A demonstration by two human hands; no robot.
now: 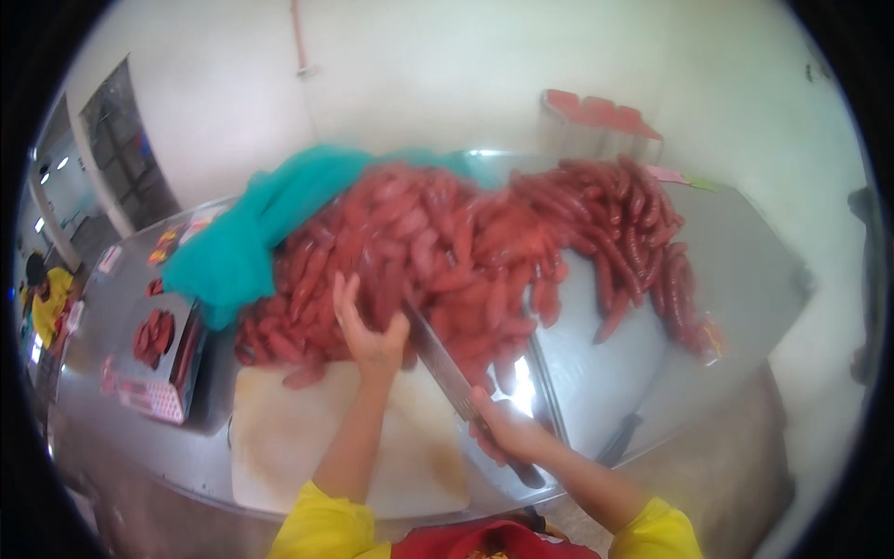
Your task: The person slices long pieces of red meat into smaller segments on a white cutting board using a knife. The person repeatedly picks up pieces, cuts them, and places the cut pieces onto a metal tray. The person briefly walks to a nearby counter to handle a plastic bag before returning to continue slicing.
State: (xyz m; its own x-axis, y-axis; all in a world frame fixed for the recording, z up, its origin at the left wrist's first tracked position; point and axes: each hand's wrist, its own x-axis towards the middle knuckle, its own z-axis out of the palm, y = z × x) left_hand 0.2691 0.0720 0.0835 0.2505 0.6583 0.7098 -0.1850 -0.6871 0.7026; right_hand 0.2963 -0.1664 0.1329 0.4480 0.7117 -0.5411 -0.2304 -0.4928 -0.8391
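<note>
A long knife (pixel 441 361) is gripped in my right hand (pixel 507 430), its wide blade slanting up and left into a large heap of red sausages (pixel 424 238). At the near side of the heap, my left hand (pixel 371 337) has its thumb and fingers on either side of a dark red sausage (pixel 386 294). The blade's tip lies just right of that sausage, close to my left thumb; whether they touch cannot be made out. Below my left hand lies a white, stained cutting board (pixel 354 447), partly under my left forearm.
A teal cloth or net (pixel 233 247) drapes over the heap's left side. Longer sausages (pixel 615 224) lie to the right on the metal table (pixel 736 270). At left, a tray or scale (pixel 154 401) stands near sausage pieces (pixel 154 337). A dark-handled tool (pixel 619 441) lies at right. A person in yellow (pixel 51 303) is far left.
</note>
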